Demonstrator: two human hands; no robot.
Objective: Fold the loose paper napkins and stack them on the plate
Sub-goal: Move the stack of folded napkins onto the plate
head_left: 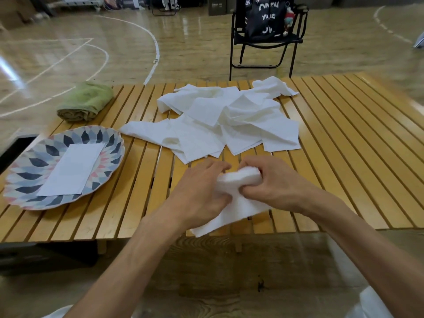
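Both forearms reach in from the near edge: the left hand (pixel 202 191) and right hand (pixel 273 183) each have a grip curled round one crumpled white paper napkin (pixel 238 198) at the front of the slatted yellow wooden counter (pixel 344 157). Beyond lies a heap of loose white napkins (pixel 220 118). Left, a folded white napkin (pixel 73 168) rests on the patterned petal-print plate (pixel 29 161), a rolled green towel (pixel 85 102) behind it

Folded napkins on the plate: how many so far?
1. A single folded napkin lies flat in the middle of the plate; it looks like one, though thin layers beneath could be hidden.
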